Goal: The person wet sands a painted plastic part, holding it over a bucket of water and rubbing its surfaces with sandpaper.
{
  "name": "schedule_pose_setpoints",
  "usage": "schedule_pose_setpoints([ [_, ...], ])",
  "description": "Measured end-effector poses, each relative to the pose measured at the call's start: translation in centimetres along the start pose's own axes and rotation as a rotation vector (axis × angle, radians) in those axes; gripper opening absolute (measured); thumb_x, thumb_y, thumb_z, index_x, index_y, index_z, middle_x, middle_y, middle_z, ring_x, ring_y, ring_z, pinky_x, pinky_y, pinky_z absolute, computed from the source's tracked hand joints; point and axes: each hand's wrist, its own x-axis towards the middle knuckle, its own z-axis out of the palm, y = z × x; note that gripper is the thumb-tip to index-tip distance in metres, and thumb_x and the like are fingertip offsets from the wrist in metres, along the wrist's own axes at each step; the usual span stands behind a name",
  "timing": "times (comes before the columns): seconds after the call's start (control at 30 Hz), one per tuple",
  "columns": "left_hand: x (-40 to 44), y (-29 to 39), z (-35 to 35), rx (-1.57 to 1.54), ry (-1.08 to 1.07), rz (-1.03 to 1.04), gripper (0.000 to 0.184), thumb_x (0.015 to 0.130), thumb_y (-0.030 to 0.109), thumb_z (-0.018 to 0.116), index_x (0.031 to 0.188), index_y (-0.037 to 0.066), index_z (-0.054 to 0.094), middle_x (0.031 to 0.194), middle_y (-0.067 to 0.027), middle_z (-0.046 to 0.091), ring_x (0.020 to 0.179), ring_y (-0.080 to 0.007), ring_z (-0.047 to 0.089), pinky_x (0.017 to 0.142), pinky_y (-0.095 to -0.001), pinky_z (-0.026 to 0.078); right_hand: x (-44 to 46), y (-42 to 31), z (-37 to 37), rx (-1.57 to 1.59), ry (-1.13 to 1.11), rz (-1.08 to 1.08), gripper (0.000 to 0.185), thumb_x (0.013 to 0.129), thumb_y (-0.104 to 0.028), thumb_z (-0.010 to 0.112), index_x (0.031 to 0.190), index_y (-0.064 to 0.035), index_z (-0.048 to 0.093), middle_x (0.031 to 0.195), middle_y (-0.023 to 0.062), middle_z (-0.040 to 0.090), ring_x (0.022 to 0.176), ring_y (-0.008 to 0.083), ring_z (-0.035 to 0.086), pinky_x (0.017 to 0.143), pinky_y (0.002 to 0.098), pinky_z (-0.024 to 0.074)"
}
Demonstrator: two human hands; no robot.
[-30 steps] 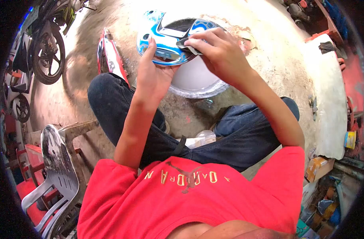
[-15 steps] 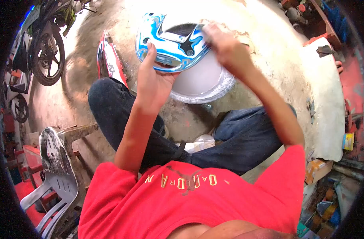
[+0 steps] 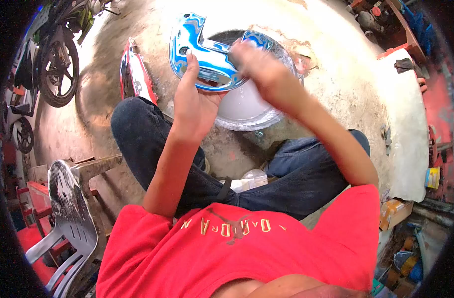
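A glossy blue and white curved panel (image 3: pixel 207 62) hangs above a round basin (image 3: pixel 242 111) holding greyish liquid. My left hand (image 3: pixel 194 102) grips the panel's lower edge, thumb on its top face and fingers underneath. Over the panel's right part is my right hand (image 3: pixel 264 69), blurred by motion, its fingers bent and pressed together on the surface. Whatever lies under those fingers cannot be made out.
A red and white panel (image 3: pixel 137 74) lies on the floor to the left. Motorcycle wheels (image 3: pixel 58 67) stand at the upper left, a grey plastic chair (image 3: pixel 70 208) at the lower left. At the right are a pale slab (image 3: pixel 410 134) and a cardboard box (image 3: pixel 394 213).
My right hand swept out to the panel's right end and has come back left over it. The dark cloth-like piece seen under its fingers earlier is now hidden. The panel sits slightly lower than at first.
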Motion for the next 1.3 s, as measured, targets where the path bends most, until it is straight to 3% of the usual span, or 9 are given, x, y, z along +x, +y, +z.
schedule_pose_setpoints([
  [0.07,-0.2,0.1,0.5,-0.004,0.025,-0.002,0.042,0.108,0.040,0.043,0.134,0.007,0.049,0.129,-0.0127,0.061,0.119,-0.0249,0.060,0.100,-0.0478,0.050,0.3,3.7,-0.5,-0.087,0.009,0.260,0.051,0.087,-0.001,0.061,0.137,0.0004,0.055,0.142,0.0222,0.054,0.128,0.0358,0.056,0.104,0.0446,0.0482],
  [0.23,0.7,-0.2,-1.2,-0.050,-0.020,-0.036,0.043,0.108,0.039,0.042,0.137,0.007,0.047,0.132,-0.0126,0.059,0.120,-0.0252,0.060,0.102,-0.0483,0.049,0.0,-4.3,0.2,-0.096,0.012,-0.248,0.044,0.089,-0.008,0.056,0.132,0.0014,0.058,0.132,0.0207,0.062,0.121,0.0334,0.062,0.104,0.0447,0.0490],
  [0.37,-0.3,0.2,0.4,-0.034,0.008,-0.001,0.044,0.107,0.040,0.043,0.137,0.007,0.047,0.132,-0.0121,0.059,0.120,-0.0252,0.060,0.102,-0.0468,0.050,0.9,3.4,-0.5,-0.128,0.077,0.237,0.044,0.089,-0.003,0.060,0.133,-0.0031,0.059,0.129,0.0197,0.064,0.122,0.0320,0.061,0.101,0.0422,0.0501],
  [0.53,0.2,0.4,-1.4,-0.048,0.026,-0.128,0.045,0.107,0.040,0.043,0.137,0.006,0.047,0.132,-0.0128,0.059,0.120,-0.0253,0.060,0.100,-0.0459,0.051,0.3,-4.2,0.4,-0.092,0.049,-0.252,0.043,0.089,-0.005,0.060,0.132,-0.0025,0.060,0.125,0.0208,0.065,0.121,0.0281,0.063,0.099,0.0401,0.0514],
  [0.7,-0.4,0.2,0.2,-0.056,-0.005,-0.026,0.044,0.108,0.039,0.042,0.135,0.006,0.048,0.131,-0.0133,0.059,0.120,-0.0261,0.060,0.102,-0.0460,0.050,2.2,2.1,-2.7,-0.080,-0.257,0.521,0.035,0.093,-0.009,0.057,0.128,-0.0015,0.062,0.124,0.0226,0.065,0.117,0.0337,0.064,0.099,0.0425,0.0507],
  [0.83,0.1,0.2,-0.3,-0.067,-0.036,-0.045,0.043,0.108,0.038,0.042,0.136,0.006,0.048,0.133,-0.0136,0.058,0.122,-0.0270,0.059,0.103,-0.0493,0.049,0.2,-3.7,-0.2,-0.030,-0.003,-0.247,0.042,0.091,-0.007,0.061,0.133,-0.0018,0.060,0.134,0.0183,0.062,0.125,0.0307,0.060,0.107,0.0432,0.0466],
  [1.03,-0.5,0.2,0.9,-0.046,0.015,-0.025,0.044,0.108,0.039,0.042,0.137,0.007,0.046,0.136,-0.0132,0.056,0.123,-0.0276,0.058,0.103,-0.0498,0.049,0.7,3.6,-1.1,-0.143,0.040,0.159,0.040,0.091,-0.008,0.065,0.130,-0.0008,0.061,0.128,0.0180,0.065,0.121,0.0325,0.063,0.101,0.0433,0.0509],
  [1.17,0.5,0.0,-1.6,-0.090,-0.032,-0.106,0.040,0.107,0.035,0.044,0.137,0.008,0.048,0.132,-0.0138,0.059,0.119,-0.0283,0.060,0.101,-0.0528,0.049,0.2,-3.8,-0.4,-0.009,-0.014,-0.220,0.044,0.091,-0.011,0.065,0.134,-0.0018,0.059,0.135,0.0184,0.061,0.126,0.0308,0.059,0.107,0.0438,0.0465],
  [1.3,-0.1,0.4,0.1,-0.104,-0.023,-0.022,0.041,0.107,0.035,0.045,0.138,0.008,0.047,0.134,-0.0129,0.058,0.122,-0.0277,0.058,0.102,-0.0522,0.048,0.7,3.7,-1.1,-0.146,0.077,0.336,0.038,0.088,0.003,0.054,0.126,0.0008,0.061,0.127,0.0206,0.064,0.121,0.0339,0.062,0.101,0.0395,0.0504],
])
